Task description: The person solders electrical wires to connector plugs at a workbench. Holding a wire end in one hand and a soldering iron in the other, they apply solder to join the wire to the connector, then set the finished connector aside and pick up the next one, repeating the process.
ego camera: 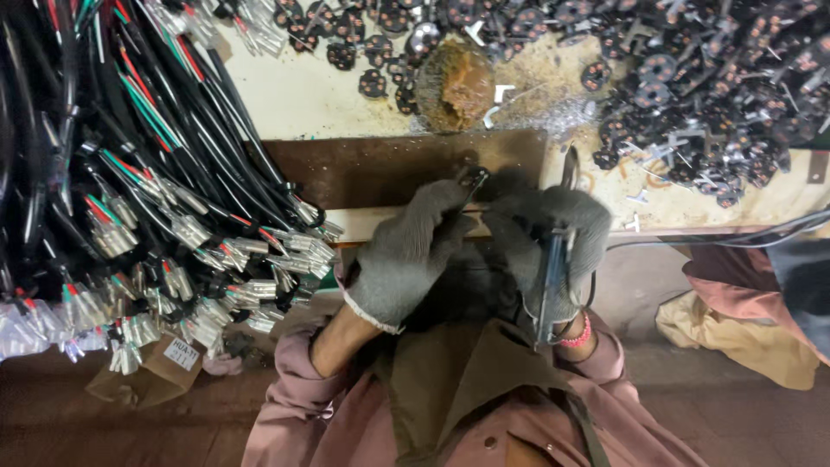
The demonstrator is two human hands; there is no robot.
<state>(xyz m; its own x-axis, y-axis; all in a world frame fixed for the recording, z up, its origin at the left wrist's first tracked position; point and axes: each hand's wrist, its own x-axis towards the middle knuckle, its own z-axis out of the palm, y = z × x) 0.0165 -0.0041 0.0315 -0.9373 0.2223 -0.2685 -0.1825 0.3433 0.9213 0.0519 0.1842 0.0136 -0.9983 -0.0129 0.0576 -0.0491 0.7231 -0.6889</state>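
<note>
Both hands wear grey knit gloves and meet over the front edge of a workbench. My left hand [406,255] pinches a small black plug part [473,179] with a thin wire at its fingertips. My right hand [546,238] is closed around a metal hand tool [553,277] whose handles run down past my wrist; its tip points up at the black part. A pink bead bracelet sits on my right wrist.
A thick bundle of black cables with red, green and white cores and metal terminals [173,233] hangs at the left. A heap of black plug inserts [692,86] fills the top right. A rusty brown lump [456,85] and a dark metal plate [380,169] lie ahead.
</note>
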